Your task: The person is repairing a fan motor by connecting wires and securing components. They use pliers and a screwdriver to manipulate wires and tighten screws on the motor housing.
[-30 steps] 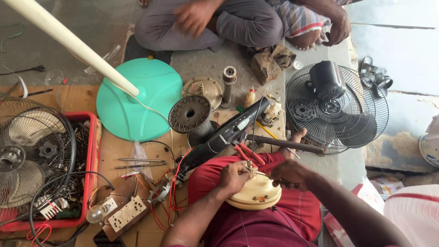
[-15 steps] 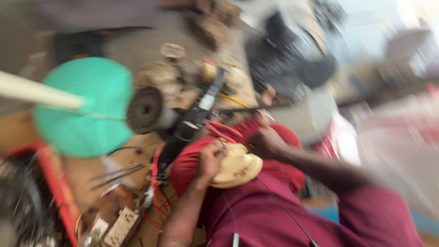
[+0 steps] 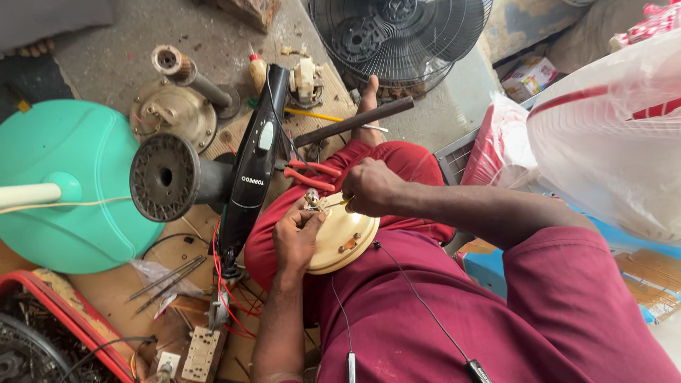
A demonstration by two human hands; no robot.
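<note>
Cluttered workshop floor surrounded the person, a cream round fan cover (image 3: pixel 344 241) resting on their lap. Left hand (image 3: pixel 298 237) gripped its rim; right hand (image 3: pixel 369 186) pinched a small screwdriver (image 3: pixel 339 203) beside red-handled pliers (image 3: pixel 312 175).

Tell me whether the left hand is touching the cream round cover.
Touching: the head view shows the left hand gripping the cream round cover at its edge on the lap.

Bare concrete floor (image 3: pixel 120 35) with a wooden board (image 3: pixel 106 294) laid over it, carrying a green fan base (image 3: pixel 78 206), round metal plate (image 3: pixel 174 113), black fan guard (image 3: pixel 397 35), hammer (image 3: pixel 355 122), metal rods (image 3: pixel 167 280), socket strip (image 3: pixel 201 354), red crate (image 3: pixel 67 319).
</note>
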